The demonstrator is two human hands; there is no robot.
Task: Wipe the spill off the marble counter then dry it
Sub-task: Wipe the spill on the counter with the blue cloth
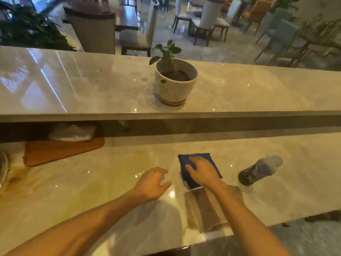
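Note:
A folded blue cloth (184, 159) lies flat on the lower marble counter (92, 182). My right hand (203, 172) presses down on top of it, fingers spread over the cloth. My left hand (153, 182) rests palm down on the bare marble just left of the cloth, fingers apart, holding nothing. A folded grey cloth (203, 209) lies right behind the blue one, near the counter's front edge, partly under my right forearm. The marble around the hands looks glossy; I cannot make out a distinct spill.
A plastic bottle (258, 170) with dark liquid lies on its side to the right of the cloth. A brown mat (60, 150) with a white bundle sits at the left. On the raised upper counter stands a potted plant (175, 82). Chairs and tables stand beyond.

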